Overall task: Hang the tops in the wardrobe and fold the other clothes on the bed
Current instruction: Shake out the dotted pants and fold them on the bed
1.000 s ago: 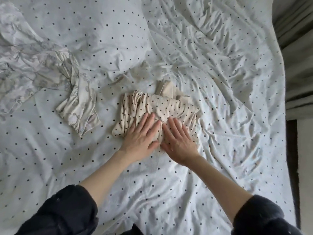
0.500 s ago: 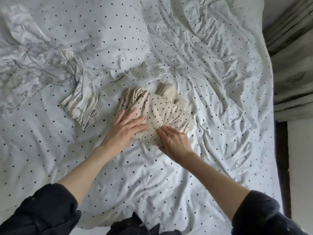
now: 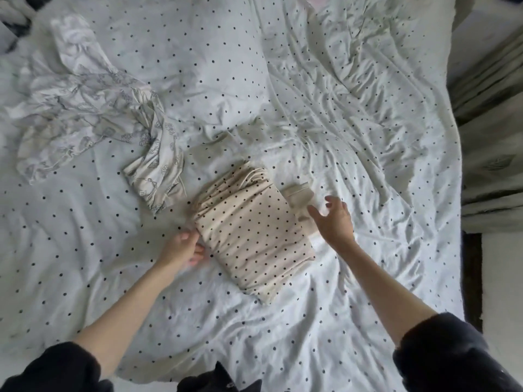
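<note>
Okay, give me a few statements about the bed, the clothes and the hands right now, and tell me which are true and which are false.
1. The beige dotted garment lies folded into a compact bundle on the bed sheet. True.
2. The right hand presses flat on top of the folded garment. False: it is open beside the bundle's right edge.
3. The left hand is at the bundle's left edge. True.
4. The floral garment is neatly folded too. False: it lies crumpled, spread left of the bundle.
5. The sheet has black dots. True.
</note>
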{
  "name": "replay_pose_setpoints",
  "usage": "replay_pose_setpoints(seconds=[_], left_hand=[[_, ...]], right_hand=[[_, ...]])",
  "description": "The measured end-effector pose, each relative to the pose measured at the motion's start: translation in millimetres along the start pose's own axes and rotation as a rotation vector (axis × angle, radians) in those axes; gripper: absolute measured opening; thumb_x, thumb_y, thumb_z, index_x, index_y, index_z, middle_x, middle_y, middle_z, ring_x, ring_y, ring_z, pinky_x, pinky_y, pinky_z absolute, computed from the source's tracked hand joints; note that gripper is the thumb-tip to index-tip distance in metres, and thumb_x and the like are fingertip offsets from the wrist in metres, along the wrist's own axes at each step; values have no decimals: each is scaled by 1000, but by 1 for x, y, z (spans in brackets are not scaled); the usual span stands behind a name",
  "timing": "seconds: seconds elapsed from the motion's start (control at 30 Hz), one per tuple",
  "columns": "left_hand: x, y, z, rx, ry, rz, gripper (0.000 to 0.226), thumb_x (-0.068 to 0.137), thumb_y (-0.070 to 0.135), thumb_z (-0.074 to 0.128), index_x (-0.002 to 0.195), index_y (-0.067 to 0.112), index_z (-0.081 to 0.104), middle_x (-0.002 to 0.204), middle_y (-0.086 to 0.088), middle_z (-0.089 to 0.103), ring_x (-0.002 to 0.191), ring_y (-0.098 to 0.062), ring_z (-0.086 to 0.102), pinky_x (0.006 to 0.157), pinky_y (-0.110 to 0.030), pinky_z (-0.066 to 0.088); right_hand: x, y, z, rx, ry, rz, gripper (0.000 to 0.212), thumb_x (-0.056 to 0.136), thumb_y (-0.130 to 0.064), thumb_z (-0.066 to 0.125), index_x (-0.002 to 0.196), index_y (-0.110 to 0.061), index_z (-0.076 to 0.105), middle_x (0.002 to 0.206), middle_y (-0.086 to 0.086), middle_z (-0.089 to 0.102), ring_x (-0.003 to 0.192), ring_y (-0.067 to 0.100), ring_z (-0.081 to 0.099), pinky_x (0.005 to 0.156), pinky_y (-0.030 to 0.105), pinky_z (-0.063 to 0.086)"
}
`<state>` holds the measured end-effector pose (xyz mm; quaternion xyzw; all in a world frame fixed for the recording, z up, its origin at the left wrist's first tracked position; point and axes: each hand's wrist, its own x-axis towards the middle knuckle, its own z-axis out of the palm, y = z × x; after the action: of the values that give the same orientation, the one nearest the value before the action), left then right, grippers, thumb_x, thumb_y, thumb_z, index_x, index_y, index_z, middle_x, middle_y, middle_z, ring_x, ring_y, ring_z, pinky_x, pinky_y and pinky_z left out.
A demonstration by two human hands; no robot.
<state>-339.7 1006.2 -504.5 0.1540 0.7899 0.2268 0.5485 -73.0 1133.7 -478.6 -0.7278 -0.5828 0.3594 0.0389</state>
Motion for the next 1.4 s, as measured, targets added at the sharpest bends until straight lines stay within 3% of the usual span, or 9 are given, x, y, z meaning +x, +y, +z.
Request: replay_pose_setpoints(seconds=[0.07, 0.13, 0.27, 0.43, 0.57, 0.8, 1.0, 1.2, 1.4], left_hand=[[-1, 2, 4, -166, -69, -36, 31, 97, 37, 43, 102, 8, 53, 86, -12, 67, 74, -18, 68, 60, -24, 56], [-2, 3, 8, -259, -133, -44, 40, 92, 47, 45, 107, 11, 51, 96, -13, 67, 87, -22, 68, 69, -28, 57], [-10, 0, 18, -364, -296, -129, 51, 81, 49, 58, 113, 9, 51, 109, -12, 66, 102, -24, 65, 88, -38, 52], [-14, 6, 29, -369, -153, -136, 41, 80, 15, 72, 115, 1, 57, 113, -15, 65, 102, -28, 63, 94, -45, 49], [-17, 14, 32, -368, -62, -126, 35, 79, 11, 73, 109, 1, 58, 108, -12, 65, 102, -28, 62, 90, -45, 51], [-34, 36, 40, -372, 8, 32, 9, 82, 5, 70, 83, 7, 61, 88, -9, 67, 78, -21, 65, 58, -27, 53], [-62, 57, 47, -200, 38, 212, 10, 81, 11, 72, 76, 11, 63, 79, -6, 67, 73, -21, 63, 74, -36, 57], [-106, 76, 54, -75, -81, 400, 13, 79, 10, 74, 75, 8, 62, 70, -5, 65, 59, -15, 60, 58, -28, 55], [-174, 101, 111, 75, -474, 551, 8, 81, 11, 72, 83, 6, 66, 77, -5, 67, 59, -9, 59, 50, -18, 49]], right_hand=[[25, 1, -3, 53, -184, 85, 50, 88, -41, 60, 121, -5, 53, 111, 13, 59, 98, 24, 57, 77, 26, 46], [32, -2, -6, 177, -280, 85, 36, 86, -45, 61, 86, -9, 63, 76, 3, 59, 65, 14, 51, 51, 13, 38], [32, -9, 1, 305, -361, 55, 28, 83, -45, 64, 68, -21, 61, 51, -10, 63, 48, -3, 55, 54, 21, 30], [29, -17, 5, 322, -297, 90, 23, 79, -20, 73, 66, -14, 56, 58, -3, 53, 52, 10, 45, 50, 21, 32], [11, -28, 6, 44, -165, -86, 23, 82, -26, 69, 70, -10, 58, 63, 2, 56, 60, 17, 51, 50, 27, 36], [-40, -43, 15, -80, -17, -204, 19, 90, -25, 53, 86, -8, 61, 85, 14, 67, 80, 35, 60, 63, 33, 42], [-81, -50, 14, 36, -37, -183, 19, 88, -18, 56, 72, -7, 54, 71, 14, 60, 68, 29, 55, 56, 31, 38], [-135, -30, -25, 351, 79, -51, 21, 83, -13, 55, 68, 2, 56, 63, 16, 57, 59, 21, 52, 57, 37, 47], [-215, 14, -88, 482, 377, 106, 9, 88, -7, 57, 89, -1, 64, 92, 19, 68, 81, 37, 66, 73, 53, 52]])
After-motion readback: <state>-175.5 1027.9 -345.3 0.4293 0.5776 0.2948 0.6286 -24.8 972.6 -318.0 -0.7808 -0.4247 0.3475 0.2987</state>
